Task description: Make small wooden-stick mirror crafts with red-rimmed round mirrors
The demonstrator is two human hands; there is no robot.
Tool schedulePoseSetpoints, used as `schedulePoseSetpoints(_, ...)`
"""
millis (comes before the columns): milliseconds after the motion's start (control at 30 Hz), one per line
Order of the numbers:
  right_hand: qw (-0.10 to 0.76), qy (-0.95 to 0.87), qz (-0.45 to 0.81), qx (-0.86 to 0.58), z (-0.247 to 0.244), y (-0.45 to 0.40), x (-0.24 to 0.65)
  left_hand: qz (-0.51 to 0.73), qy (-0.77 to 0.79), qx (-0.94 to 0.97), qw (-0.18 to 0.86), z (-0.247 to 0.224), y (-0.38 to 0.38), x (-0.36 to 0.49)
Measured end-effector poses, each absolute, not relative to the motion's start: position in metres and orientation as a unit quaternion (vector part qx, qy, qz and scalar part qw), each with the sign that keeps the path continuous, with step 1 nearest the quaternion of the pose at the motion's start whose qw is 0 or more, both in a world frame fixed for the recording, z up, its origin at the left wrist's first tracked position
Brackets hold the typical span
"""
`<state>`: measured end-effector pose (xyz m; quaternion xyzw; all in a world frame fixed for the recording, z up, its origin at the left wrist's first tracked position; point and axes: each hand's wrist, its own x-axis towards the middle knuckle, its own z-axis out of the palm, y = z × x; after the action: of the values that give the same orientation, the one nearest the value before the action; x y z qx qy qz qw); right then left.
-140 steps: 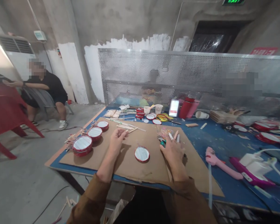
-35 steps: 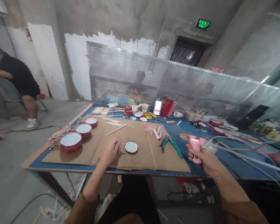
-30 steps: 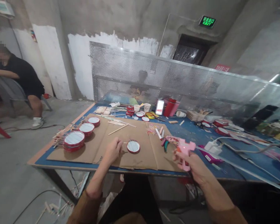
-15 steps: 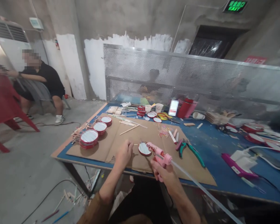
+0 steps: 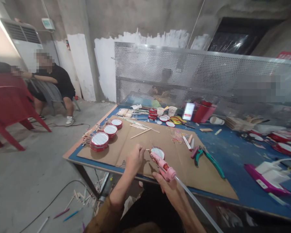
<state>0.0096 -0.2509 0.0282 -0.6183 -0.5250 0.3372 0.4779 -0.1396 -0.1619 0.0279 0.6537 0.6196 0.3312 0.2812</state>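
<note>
My right hand [image 5: 168, 186] is wrapped round a pink glue gun [image 5: 163, 165] with a long clear glue stick [image 5: 196, 200] running out of its back. My left hand [image 5: 135, 158] is closed in a pinch on a thin wooden stick [image 5: 147, 149], whose end sticks out to the right. The glue gun's nozzle is close to that end; whether they touch I cannot tell. Just behind the gun, a small red-rimmed drum [image 5: 158, 151] with a white top lies on the cardboard [image 5: 174, 174], partly hidden by the gun.
Several red drums [image 5: 100, 139] line the cardboard's left side. Loose sticks [image 5: 140, 133] lie behind my hands. Teal-handled pliers [image 5: 210, 161] and a white marker [image 5: 187, 143] are to the right, near a purple power strip [image 5: 265, 181]. A perforated metal screen [image 5: 145, 71] stands behind the table.
The glue gun's nozzle has moved from over the drum toward the stick at my left hand. My view has turned slightly, so the scene sits further right.
</note>
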Motion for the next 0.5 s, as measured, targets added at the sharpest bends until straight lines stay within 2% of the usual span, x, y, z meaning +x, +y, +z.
schedulePoseSetpoints(267, 0.463, -0.533, 0.27, -0.655, 0.0319, -0.2571, 0.003, 0.3, 0.635, 0.662, 0.264, 0.0295, -0.1628, -0.1391)
schedulePoseSetpoints(500, 0.458, -0.557, 0.312, -0.619, 0.0382, -0.2539, 0.0013, 0.275, 0.64, 0.67, 0.259, 0.0326, -0.1634, -0.1389)
